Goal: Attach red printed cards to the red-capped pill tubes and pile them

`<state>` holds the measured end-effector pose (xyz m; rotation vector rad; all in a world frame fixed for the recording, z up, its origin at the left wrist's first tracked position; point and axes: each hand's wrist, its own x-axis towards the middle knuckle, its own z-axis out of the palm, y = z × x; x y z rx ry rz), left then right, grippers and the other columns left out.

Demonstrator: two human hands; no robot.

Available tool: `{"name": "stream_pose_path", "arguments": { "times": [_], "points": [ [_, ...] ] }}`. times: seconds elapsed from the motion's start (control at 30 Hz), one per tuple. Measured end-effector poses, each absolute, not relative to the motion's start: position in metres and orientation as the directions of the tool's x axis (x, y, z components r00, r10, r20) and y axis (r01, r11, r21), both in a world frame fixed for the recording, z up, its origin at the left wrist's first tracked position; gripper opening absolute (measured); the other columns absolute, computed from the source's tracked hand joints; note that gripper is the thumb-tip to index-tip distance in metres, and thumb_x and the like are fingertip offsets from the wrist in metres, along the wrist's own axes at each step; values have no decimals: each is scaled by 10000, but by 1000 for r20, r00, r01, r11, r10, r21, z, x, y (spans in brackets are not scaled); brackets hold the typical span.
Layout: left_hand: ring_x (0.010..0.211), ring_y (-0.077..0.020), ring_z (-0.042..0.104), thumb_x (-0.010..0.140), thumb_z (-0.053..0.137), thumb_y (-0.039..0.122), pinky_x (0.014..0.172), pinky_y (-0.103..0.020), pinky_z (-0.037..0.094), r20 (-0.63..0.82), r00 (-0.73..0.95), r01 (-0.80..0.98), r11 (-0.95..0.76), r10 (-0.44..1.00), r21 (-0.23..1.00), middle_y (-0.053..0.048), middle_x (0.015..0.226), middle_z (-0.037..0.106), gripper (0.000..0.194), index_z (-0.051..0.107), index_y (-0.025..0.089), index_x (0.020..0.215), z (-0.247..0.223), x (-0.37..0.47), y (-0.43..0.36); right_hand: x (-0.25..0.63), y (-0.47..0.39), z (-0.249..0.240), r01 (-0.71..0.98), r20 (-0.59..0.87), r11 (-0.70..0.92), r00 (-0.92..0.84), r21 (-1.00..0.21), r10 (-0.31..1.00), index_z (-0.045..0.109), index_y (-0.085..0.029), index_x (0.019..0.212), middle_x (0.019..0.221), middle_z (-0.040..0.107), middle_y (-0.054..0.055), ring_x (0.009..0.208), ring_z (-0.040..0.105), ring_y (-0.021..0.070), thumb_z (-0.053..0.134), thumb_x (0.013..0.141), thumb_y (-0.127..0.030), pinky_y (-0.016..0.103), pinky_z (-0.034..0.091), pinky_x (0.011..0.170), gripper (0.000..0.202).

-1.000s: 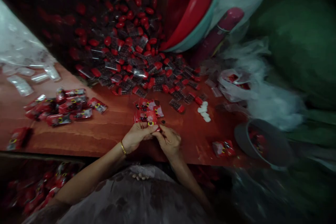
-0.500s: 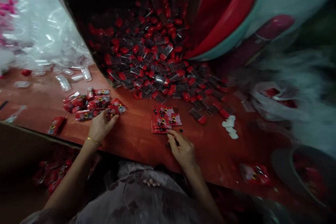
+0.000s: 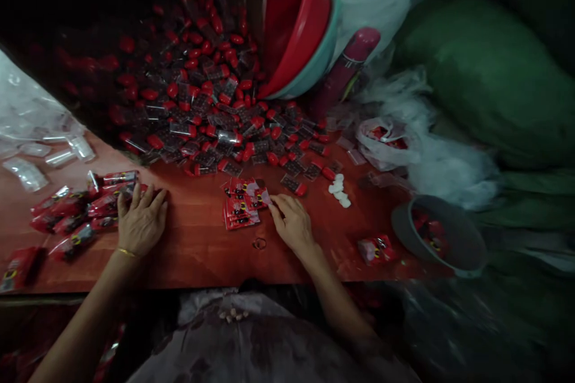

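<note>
My left hand [image 3: 142,218] lies with fingers spread at the right end of a heap of filled, red-capped packets [image 3: 74,209] with red printed fronts. Part of the packet under its fingertips is hidden. My right hand [image 3: 293,221] pinches the right edge of a small red printed card [image 3: 259,196] on top of a loose stack of such cards [image 3: 240,213]. Just below the stack, a thin dark ring [image 3: 259,243], perhaps a rubber band, rests on the red tabletop [image 3: 197,251].
Behind, a tipped carton [image 3: 27,72] spills many clear, red-capped containers [image 3: 211,119]. A red basin [image 3: 294,18] leans beside a spray can [image 3: 345,69]. White round pieces [image 3: 339,190] lie right of the cards, near a grey bucket [image 3: 404,221]. Clear plastic pieces [image 3: 67,152] lie left.
The view has swung right, so things appear further left. My left hand's fingers have spread out on the packets. My right hand has moved from the stack's lower corner up to its top card.
</note>
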<state>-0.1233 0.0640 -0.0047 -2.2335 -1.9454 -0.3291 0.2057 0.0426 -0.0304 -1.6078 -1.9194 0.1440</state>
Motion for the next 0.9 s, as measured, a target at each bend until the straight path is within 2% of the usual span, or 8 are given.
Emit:
{"name": "stream_pose_path", "arguments": {
  "times": [0.07, 0.13, 0.2, 0.27, 0.43, 0.57, 0.73, 0.9],
  "points": [
    [1349, -354, 284, 893, 358, 370, 1075, -560, 117, 317, 119, 987, -147, 941, 68, -205, 1369, 466, 438, 589, 122, 1169, 3, -111, 66, 205, 51, -32, 881, 371, 226, -62, -415, 926, 649, -176, 1077, 1055, 653, 102, 959, 567, 226, 440, 909, -283, 353, 446, 852, 288],
    [1305, -314, 375, 877, 398, 402, 1077, -501, 197, 330, 177, 953, -245, 927, 180, -161, 1315, 535, 411, 611, 155, 1127, 10, -79, 72, 201, 56, -35, 906, 339, 190, -55, -378, 939, 645, -187, 1090, 1090, 639, 99, 966, 541, 240, 451, 903, -286, 367, 436, 836, 287],
    [1269, -269, 432, 886, 397, 390, 1053, -428, 288, 277, 291, 872, -373, 916, 318, -113, 1246, 601, 383, 621, 183, 1119, 11, -37, 82, 194, 56, -37, 928, 311, 171, -63, -332, 948, 639, -199, 1108, 1151, 614, 99, 997, 516, 258, 464, 896, -288, 385, 426, 831, 289],
    [1265, -281, 438, 888, 399, 379, 1021, -422, 340, 244, 339, 821, -412, 909, 396, -121, 1263, 590, 386, 623, 182, 1134, 5, 4, 93, 189, 51, -38, 939, 286, 184, -98, -291, 953, 625, -212, 1138, 1220, 578, 101, 1059, 487, 274, 467, 894, -283, 403, 413, 854, 299],
    [1281, -334, 414, 866, 460, 326, 1029, -524, 304, 220, 361, 830, -420, 906, 368, -120, 1369, 494, 310, 682, 233, 1062, -20, 40, 105, 184, 34, -38, 944, 254, 220, -156, -246, 954, 576, -218, 1224, 1292, 529, 122, 1173, 425, 291, 443, 904, -279, 457, 357, 949, 352],
    [1267, -321, 436, 841, 522, 330, 1039, -528, 291, 182, 387, 826, -428, 904, 367, -99, 1294, 571, 261, 709, 274, 1014, -23, 20, 98, 183, 29, -37, 943, 234, 219, -160, -253, 959, 572, -248, 1230, 1312, 514, 112, 1186, 419, 293, 444, 907, -297, 465, 349, 954, 351],
    [1256, -309, 451, 810, 567, 286, 1024, -535, 303, 98, 388, 812, -390, 916, 435, -82, 1270, 591, 231, 715, 292, 988, -22, 6, 98, 183, 29, -33, 899, 303, 258, -150, -353, 941, 633, -234, 1134, 1259, 559, 95, 1153, 460, 256, 451, 908, -289, 415, 375, 949, 295],
    [1249, -272, 466, 823, 555, 332, 1044, -519, 290, 211, 275, 747, -347, 938, 568, -59, 1232, 622, 222, 712, 302, 977, -17, 6, 98, 178, 32, -22, 765, 414, 251, 22, -592, 910, 674, -210, 1001, 1069, 657, 78, 1000, 549, 205, 433, 918, -276, 349, 416, 896, 263]
  ]
}}
